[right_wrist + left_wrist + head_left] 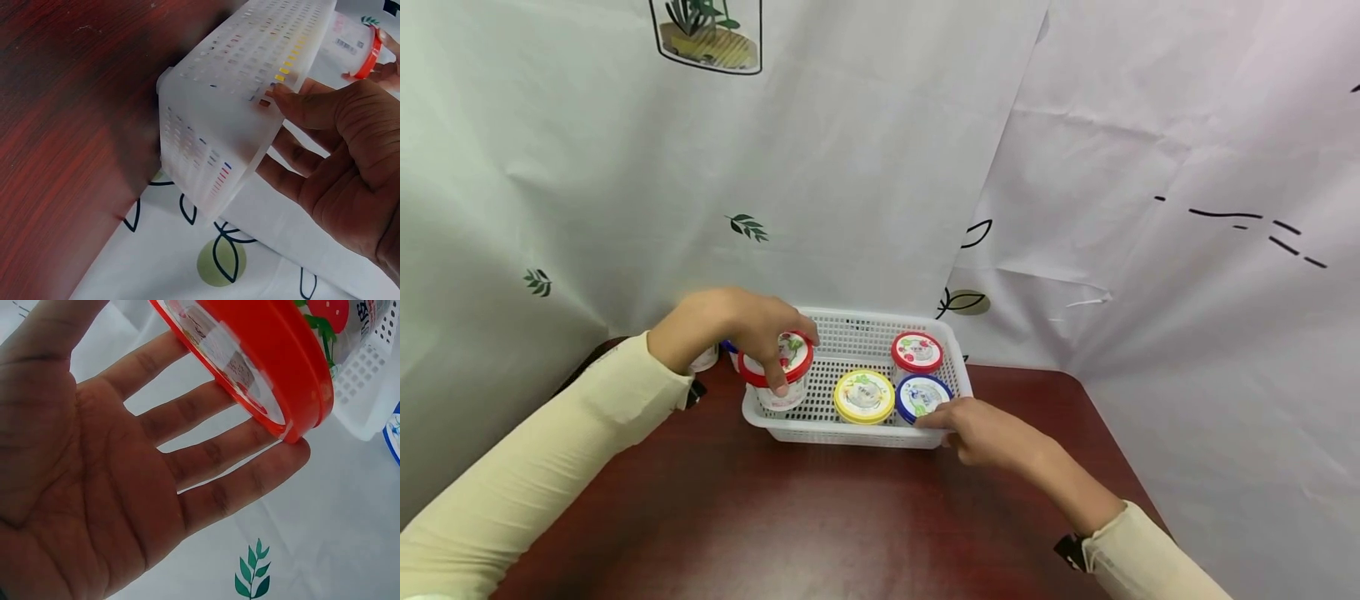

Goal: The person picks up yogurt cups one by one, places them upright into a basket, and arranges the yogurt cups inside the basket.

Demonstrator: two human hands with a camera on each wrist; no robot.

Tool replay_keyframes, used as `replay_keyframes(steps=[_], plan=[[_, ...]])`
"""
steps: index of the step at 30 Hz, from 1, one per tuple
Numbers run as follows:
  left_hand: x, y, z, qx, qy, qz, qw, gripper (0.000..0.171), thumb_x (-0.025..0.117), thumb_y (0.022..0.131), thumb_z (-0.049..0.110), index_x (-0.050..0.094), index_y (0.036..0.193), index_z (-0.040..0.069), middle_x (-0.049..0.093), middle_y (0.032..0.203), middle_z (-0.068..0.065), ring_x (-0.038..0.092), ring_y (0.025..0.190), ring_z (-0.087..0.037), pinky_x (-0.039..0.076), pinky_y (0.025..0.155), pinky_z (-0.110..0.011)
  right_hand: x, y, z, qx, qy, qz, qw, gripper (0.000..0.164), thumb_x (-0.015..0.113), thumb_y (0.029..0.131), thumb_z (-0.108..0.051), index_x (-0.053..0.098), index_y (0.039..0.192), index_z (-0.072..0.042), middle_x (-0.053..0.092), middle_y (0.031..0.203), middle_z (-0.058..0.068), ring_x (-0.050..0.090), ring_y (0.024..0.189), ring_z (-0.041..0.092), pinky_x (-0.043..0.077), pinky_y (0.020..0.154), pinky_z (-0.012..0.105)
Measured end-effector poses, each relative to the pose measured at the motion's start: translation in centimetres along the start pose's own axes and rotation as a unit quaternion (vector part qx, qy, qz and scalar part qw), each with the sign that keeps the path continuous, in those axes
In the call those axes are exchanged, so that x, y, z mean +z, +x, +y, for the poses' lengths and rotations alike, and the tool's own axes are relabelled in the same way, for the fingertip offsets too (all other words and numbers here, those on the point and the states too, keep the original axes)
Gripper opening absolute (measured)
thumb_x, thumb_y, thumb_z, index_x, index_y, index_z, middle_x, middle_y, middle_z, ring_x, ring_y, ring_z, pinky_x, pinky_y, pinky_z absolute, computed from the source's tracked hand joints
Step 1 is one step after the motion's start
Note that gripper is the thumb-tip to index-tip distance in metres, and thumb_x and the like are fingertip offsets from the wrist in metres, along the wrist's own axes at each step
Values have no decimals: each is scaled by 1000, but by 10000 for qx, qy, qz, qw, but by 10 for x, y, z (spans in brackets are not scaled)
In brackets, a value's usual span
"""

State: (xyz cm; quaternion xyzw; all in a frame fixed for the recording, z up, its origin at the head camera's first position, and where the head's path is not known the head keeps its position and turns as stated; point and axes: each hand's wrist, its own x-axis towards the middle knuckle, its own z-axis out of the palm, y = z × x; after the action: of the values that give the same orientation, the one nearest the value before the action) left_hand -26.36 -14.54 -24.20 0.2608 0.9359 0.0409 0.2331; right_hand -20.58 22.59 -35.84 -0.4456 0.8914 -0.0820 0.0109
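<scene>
My left hand (pixel 748 321) grips a clear plastic jar with a red lid (pixel 799 360) from above, over the left end of a white perforated basket (pixel 857 433). In the left wrist view, the fingers (pixel 212 453) spread along the edge of the red lid (pixel 281 362), which has a strawberry print beside it. My right hand (pixel 992 432) pinches the basket's front right corner, thumb outside on the wall (pixel 206 106) and fingers over the rim. Inside the basket are a yellow-lidded jar (pixel 864 396), a blue-lidded jar (pixel 922 395) and another red-lidded jar (pixel 917 352).
Left of the basket, partly hidden behind the left hand, stand more jars, one with a blue lid (pixel 728 346). The basket sits at the back of a dark red wooden table (pixel 820 517). White printed cloth (pixel 865 167) hangs behind and at the sides.
</scene>
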Motion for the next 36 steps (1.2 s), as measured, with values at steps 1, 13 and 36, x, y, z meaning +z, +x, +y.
replay_keyframes(steps=[1, 13, 36], plan=[[1, 1, 1, 32, 9, -6, 10000, 90, 101, 80, 48, 63, 158, 27, 66, 150, -7, 60, 135, -30, 64, 103, -47, 1, 0, 0, 0, -12, -2, 10000, 52, 72, 86, 16, 84, 130, -8, 85, 109, 3, 70, 92, 10, 62, 88, 30], [17, 17, 1, 206, 22, -227, 9995, 92, 101, 82, 45, 61, 160, 21, 63, 152, -10, 58, 137, -32, 64, 104, -47, 2, 0, 2, -116, -68, 38, 9999, 54, 72, 85, 18, 84, 131, -8, 83, 101, 2, 65, 87, 8, 59, 83, 26], [49, 46, -5, 109, 152, -208, 9996, 87, 100, 84, 45, 63, 159, 21, 65, 155, -9, 56, 138, -31, 57, 115, -53, 1, -1, -2, -88, -260, 30, 9996, 53, 74, 85, 16, 83, 131, -9, 83, 105, 3, 68, 91, 11, 61, 86, 29]])
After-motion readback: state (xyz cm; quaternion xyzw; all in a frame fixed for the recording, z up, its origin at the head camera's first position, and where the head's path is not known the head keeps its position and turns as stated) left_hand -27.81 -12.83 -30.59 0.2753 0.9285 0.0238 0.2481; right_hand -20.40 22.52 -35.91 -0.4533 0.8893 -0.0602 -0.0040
